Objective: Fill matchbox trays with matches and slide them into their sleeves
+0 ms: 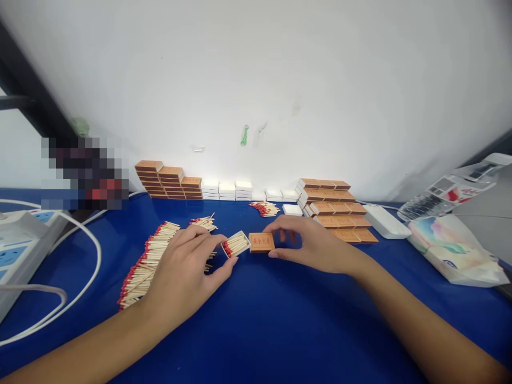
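Observation:
My left hand (192,261) grips a small white matchbox tray (242,248) between thumb and fingers. Red-tipped matches (235,245) lie inside that tray, heads toward the left. In my right hand (308,242) is an orange matchbox sleeve (261,242) with red characters on top, pinched at its right end. Tray and sleeve are close together, end to end, with the tray slightly tilted. A long spread of loose matches (138,272) lies left of and partly behind my left hand.
Stacked brown matchboxes (160,178) stand by the wall at left, white trays (226,190) beside them. Rows of orange matchboxes (334,208) are behind my right hand. A small match pile (264,208), tissue pack (456,250), plastic bottle (444,194), white cable (94,266) and power strip (24,245) surround the area.

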`<act>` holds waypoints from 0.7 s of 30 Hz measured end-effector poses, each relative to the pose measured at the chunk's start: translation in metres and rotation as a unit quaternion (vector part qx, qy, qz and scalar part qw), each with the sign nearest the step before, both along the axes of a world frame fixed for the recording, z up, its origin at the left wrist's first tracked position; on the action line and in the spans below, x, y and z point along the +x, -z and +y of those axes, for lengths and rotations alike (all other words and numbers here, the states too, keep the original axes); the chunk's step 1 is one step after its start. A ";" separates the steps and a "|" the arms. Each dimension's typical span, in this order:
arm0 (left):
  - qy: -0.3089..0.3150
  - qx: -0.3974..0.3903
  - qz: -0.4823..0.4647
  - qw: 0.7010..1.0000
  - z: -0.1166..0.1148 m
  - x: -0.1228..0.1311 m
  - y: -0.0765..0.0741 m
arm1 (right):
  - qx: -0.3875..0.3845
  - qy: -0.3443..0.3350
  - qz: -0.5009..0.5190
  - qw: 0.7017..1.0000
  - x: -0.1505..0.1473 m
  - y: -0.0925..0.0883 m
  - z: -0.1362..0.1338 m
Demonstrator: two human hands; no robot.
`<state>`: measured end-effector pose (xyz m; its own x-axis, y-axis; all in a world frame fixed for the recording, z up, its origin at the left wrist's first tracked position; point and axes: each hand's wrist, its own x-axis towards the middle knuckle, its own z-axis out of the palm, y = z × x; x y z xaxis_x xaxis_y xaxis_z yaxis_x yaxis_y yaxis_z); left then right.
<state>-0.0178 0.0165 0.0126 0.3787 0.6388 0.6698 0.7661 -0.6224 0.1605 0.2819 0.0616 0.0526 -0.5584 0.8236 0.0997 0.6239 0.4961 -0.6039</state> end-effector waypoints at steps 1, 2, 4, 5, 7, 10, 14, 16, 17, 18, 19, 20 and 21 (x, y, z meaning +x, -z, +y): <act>0.001 0.001 -0.002 1.000 0.000 0.000 0.000 | -0.001 0.001 0.004 1.000 0.000 0.000 0.000; 0.001 -0.001 -0.005 1.000 0.000 0.000 0.000 | -0.001 0.001 0.008 1.000 0.000 0.000 0.001; 0.001 -0.005 -0.010 1.000 0.000 0.000 0.000 | 0.000 0.001 0.017 1.000 0.000 0.001 0.002; 0.003 -0.007 -0.012 1.000 0.000 0.000 0.000 | 0.001 0.000 0.022 1.000 0.000 0.001 0.002; 0.015 -0.012 -0.018 1.000 0.000 0.000 0.001 | 0.000 -0.003 0.035 0.999 -0.001 0.002 0.002; 0.042 -0.032 -0.029 0.998 0.000 -0.001 0.002 | -0.015 -0.002 0.058 0.998 -0.003 0.002 0.001; 0.057 -0.067 -0.049 0.995 0.001 -0.002 0.003 | -0.041 0.007 0.092 0.995 -0.006 0.002 0.001; 0.057 -0.075 -0.058 0.994 0.002 -0.003 0.004 | -0.048 0.009 0.108 0.993 -0.006 0.003 0.002; 0.058 -0.078 -0.061 0.993 0.002 -0.004 0.004 | -0.050 0.010 0.114 0.992 -0.006 0.004 0.002; 0.060 -0.079 -0.064 0.993 0.003 -0.004 0.005 | -0.052 0.011 0.119 0.991 -0.006 0.005 0.003; 0.061 -0.082 -0.066 0.993 0.003 -0.005 0.005 | -0.053 0.012 0.122 0.991 -0.005 0.006 0.004; 0.063 -0.084 -0.067 0.992 0.003 -0.005 0.005 | -0.054 0.011 0.126 0.991 -0.005 0.007 0.004; 0.064 -0.086 -0.068 0.992 0.004 -0.006 0.004 | -0.054 0.010 0.128 0.990 -0.005 0.007 0.004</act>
